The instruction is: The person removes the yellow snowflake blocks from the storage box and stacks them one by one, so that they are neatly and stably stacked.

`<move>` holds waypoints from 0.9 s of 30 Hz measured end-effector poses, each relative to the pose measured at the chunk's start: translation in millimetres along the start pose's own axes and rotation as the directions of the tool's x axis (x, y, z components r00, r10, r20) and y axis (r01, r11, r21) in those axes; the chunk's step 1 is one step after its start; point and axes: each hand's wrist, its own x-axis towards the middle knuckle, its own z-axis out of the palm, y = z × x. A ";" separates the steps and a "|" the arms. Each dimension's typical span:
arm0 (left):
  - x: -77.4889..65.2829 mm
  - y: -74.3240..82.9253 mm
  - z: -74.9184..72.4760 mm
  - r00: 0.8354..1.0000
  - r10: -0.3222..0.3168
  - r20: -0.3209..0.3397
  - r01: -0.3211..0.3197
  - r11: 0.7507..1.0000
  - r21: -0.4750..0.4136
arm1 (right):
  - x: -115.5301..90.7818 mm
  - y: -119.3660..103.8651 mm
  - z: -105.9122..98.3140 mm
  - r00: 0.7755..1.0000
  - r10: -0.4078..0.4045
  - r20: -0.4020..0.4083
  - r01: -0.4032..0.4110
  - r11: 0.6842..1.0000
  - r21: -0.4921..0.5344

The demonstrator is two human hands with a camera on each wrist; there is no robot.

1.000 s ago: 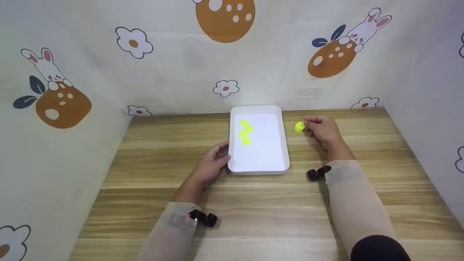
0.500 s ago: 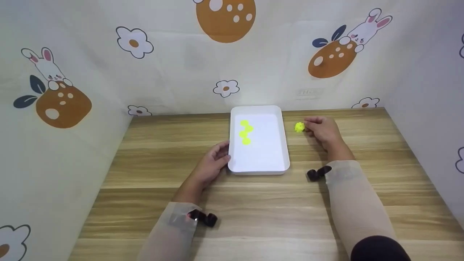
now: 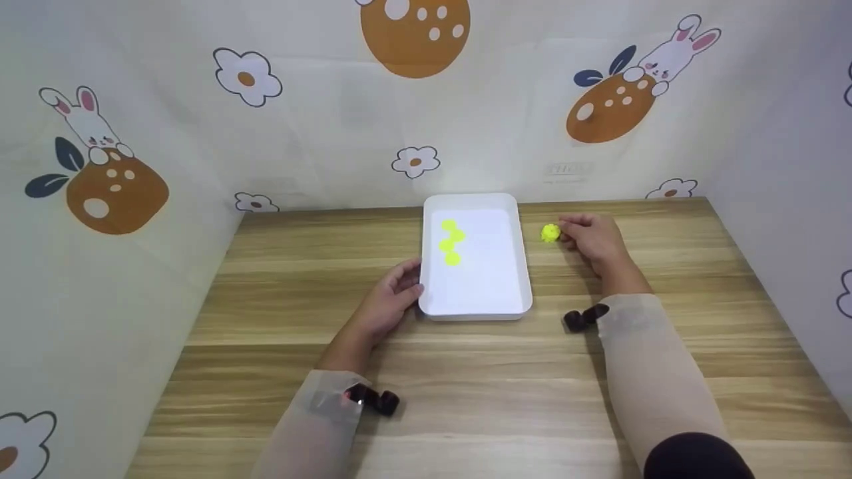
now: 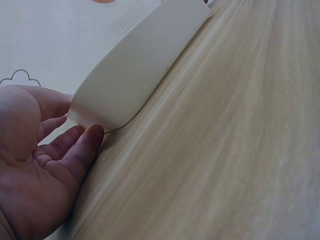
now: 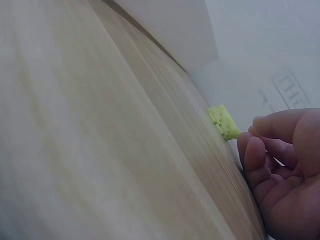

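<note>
The white tray (image 3: 496, 318) lies on the table with several yellow round pieces (image 3: 452, 258) in its left half. My left hand (image 3: 389, 303) grips the tray's left side, thumb at the rim, other fingertips against the outer wall; the tray's wall (image 4: 135, 65) also shows in the left wrist view. To the right of the tray, my right hand (image 3: 596, 243) pinches the edge of a small yellow scalloped piece (image 3: 550, 233). From the side, in the right wrist view, the yellow piece (image 5: 223, 122) looks layered like a short stack, low over the table.
The wood-grain table (image 3: 466, 392) spreads in front of both hands. Its back edge meets a patterned cloth backdrop (image 3: 319, 133), which also closes in the left and right sides. Small black cameras (image 3: 379, 401) sit on the wrists.
The yellow piece at my right fingertips has turned slightly, from a tilted outline to a rounder one. The left hand, tray and pieces in it stay put.
</note>
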 end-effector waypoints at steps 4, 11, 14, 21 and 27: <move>0.4 -0.5 0.2 1.000 -0.011 -0.004 0.011 1.000 0.000 | -0.1 0.7 0.3 1.000 0.008 0.003 -0.008 1.000 -0.001; 1.3 -1.0 -0.3 1.000 -0.019 -0.003 0.019 1.000 0.005 | 1.3 1.0 1.5 1.000 0.021 -0.005 -0.021 0.999 -0.039; 1.6 -1.3 -0.7 1.000 -0.015 0.000 0.015 1.000 0.006 | 1.4 0.8 2.0 1.000 0.020 -0.006 -0.020 0.998 -0.060; 0.8 -1.6 -0.5 1.000 -0.005 0.008 0.005 1.000 0.011 | 1.2 1.2 1.6 0.999 -0.030 0.017 0.030 0.999 -0.036; 0.5 -0.5 -0.1 1.000 -0.011 0.002 0.011 1.000 0.019 | 1.1 0.2 0.4 1.000 0.010 0.000 -0.010 0.998 0.062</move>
